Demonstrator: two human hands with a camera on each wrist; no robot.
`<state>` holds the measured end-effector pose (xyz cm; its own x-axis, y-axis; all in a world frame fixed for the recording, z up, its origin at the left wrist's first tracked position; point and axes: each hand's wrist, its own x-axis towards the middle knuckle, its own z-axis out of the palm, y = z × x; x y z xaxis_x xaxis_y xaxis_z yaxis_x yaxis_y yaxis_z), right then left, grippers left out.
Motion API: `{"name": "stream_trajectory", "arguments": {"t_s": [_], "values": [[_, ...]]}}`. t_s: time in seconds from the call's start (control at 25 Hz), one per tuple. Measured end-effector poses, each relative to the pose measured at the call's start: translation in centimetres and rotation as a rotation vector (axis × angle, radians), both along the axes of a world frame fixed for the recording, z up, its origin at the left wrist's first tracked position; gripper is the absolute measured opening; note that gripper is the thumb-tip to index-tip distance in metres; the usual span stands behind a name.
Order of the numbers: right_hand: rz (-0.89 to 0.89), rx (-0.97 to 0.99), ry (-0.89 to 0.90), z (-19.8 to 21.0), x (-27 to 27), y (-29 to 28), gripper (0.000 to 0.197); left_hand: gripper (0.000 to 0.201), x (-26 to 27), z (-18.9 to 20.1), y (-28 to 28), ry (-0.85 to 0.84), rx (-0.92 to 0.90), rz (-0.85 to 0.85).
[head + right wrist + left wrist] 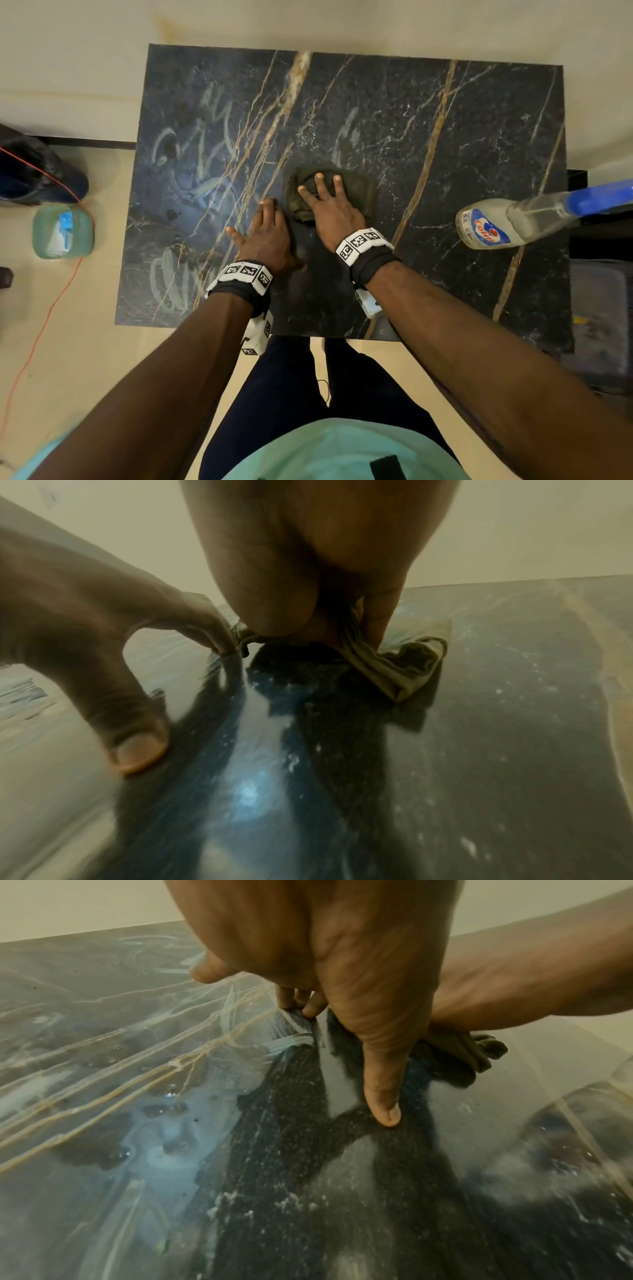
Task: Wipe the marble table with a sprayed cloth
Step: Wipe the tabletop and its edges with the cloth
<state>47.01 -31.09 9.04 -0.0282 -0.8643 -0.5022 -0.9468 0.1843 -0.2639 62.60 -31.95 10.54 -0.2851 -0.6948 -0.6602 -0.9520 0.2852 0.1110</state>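
Observation:
A folded olive-green cloth (359, 192) (407, 669) (469, 1047) lies near the middle of the black marble table (428, 137). My right hand (325, 202) presses flat on the cloth with straight, spread fingers. Just left of it my left hand (265, 233) rests flat on the bare marble, its fingers (294, 999) touching the surface beside the cloth's edge and its thumb (383, 1096) planted down. Pale wet streaks (202, 144) and smears cover the table's left half. A clear spray bottle (513, 219) with a blue head lies at the right edge.
A green plastic container (63, 231) sits on the floor left of the table. An orange cable (41, 329) runs across the floor there. Dark objects (30, 164) stand at the far left, and a dark bin (603, 325) at the right.

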Motion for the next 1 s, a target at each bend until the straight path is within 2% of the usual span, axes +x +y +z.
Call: {"name": "stream_trajectory", "arguments": {"t_s": [0.24,0.4,0.52,0.72,1.0], "values": [[-0.044,0.018,0.009,0.0,-1.7,-1.4,0.077,0.138,0.4,-0.5,0.1,0.031,0.003,-0.017],[-0.048,-0.008,0.035,-0.7,-3.3,0.4,0.078,0.132,-0.1,-1.0,-0.1,0.141,-0.070,0.066],[-0.076,-0.015,0.045,-0.8,-5.0,-1.0,0.082,0.132,-1.6,-1.4,-1.2,0.183,-0.070,0.027],[-0.130,-0.009,0.064,0.0,-8.0,-3.3,0.079,0.147,-4.7,-1.7,-4.2,0.103,-0.008,-0.091],[-0.119,-0.002,0.080,-0.5,-7.9,1.4,0.073,0.148,-5.3,-1.6,-4.8,0.046,0.015,-0.127]]}}
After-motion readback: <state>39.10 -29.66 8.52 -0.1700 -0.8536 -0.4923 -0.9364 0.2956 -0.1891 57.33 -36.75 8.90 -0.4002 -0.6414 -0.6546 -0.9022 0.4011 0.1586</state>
